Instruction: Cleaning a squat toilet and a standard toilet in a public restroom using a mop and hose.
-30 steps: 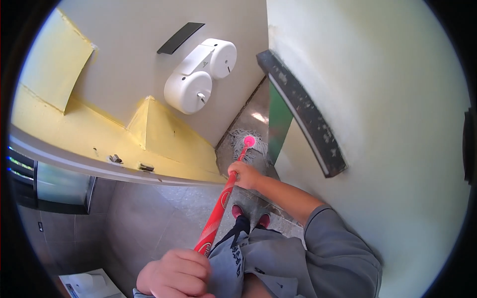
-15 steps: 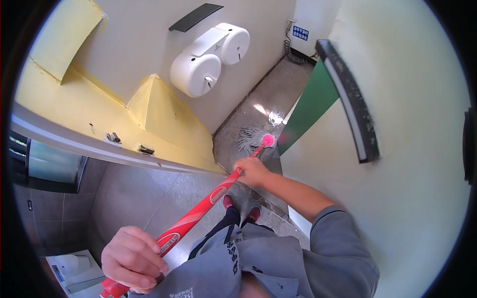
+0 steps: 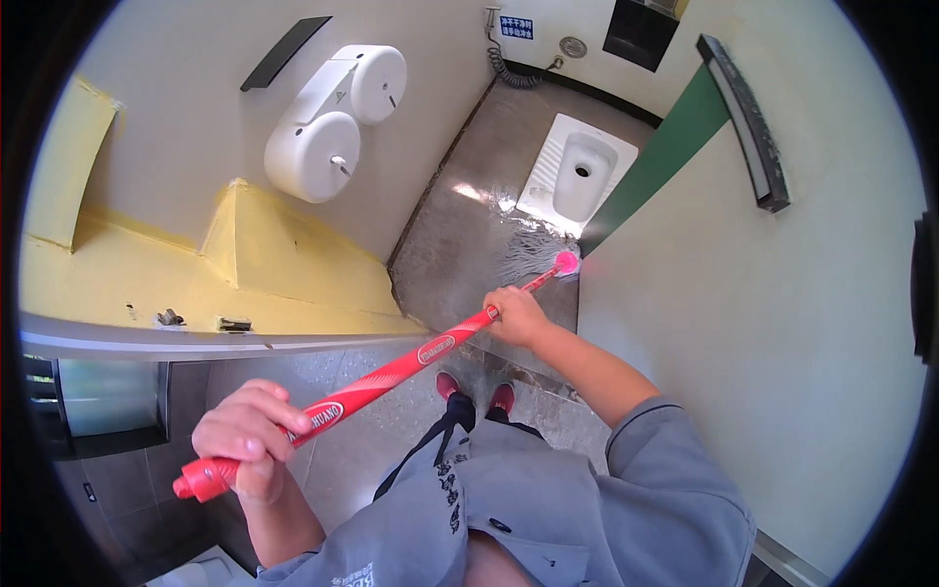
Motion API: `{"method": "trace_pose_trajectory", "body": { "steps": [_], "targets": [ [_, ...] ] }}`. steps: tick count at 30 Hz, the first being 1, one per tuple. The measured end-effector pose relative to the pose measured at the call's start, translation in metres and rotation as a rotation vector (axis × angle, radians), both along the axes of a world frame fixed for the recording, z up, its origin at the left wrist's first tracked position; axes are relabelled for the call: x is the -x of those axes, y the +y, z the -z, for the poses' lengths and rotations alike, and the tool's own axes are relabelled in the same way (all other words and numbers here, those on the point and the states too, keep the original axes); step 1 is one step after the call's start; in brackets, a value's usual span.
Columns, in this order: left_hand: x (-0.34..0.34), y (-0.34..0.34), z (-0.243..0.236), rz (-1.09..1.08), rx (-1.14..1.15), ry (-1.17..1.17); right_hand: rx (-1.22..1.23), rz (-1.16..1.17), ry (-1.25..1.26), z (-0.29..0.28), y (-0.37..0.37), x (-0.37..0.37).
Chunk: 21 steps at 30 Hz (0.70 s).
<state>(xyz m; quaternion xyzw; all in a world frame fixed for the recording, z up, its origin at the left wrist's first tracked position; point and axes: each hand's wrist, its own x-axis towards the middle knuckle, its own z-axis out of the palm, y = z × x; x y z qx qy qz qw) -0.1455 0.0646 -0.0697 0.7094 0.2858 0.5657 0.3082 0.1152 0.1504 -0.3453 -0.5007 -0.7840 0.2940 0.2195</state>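
A mop with a red handle [image 3: 396, 370] slants across the view from lower left to upper right. My left hand [image 3: 245, 435] is closed around the handle near its top end. Farther down the shaft, my right hand [image 3: 515, 315] grips it too. The grey string mop head [image 3: 533, 254] with its pink round joint [image 3: 566, 262] lies spread on the grey floor [image 3: 440, 225] of the stall. It rests just in front of a white squat toilet [image 3: 572, 171], beside the green-edged door.
A white double paper dispenser [image 3: 337, 122] hangs on the left wall. The stall door [image 3: 675, 147] stands at the right with a black-and-grey handle strip [image 3: 748, 127]. A yellow ledge [image 3: 293, 254] juts out at left. A coiled hose [image 3: 514, 76] and a dark bin [image 3: 641, 34] are at the back.
My view has shifted, bringing the squat toilet into sight. The handle now lies at a flatter slant, my left hand is higher in view, and the mop head sits farther right beside the door.
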Motion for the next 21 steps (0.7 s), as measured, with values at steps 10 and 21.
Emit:
{"method": "trace_pose_trajectory", "body": {
  "steps": [10, 21],
  "targets": [
    [0.016, -0.002, 0.026, -0.032, 0.191, -0.228, 0.054, 0.128, -0.076, 0.011, -0.042, -0.007],
    [0.045, -0.027, -0.019, -0.070, 0.294, -0.398, 0.160, 0.041, 0.098, 0.009, -0.106, 0.041]
  ]
}}
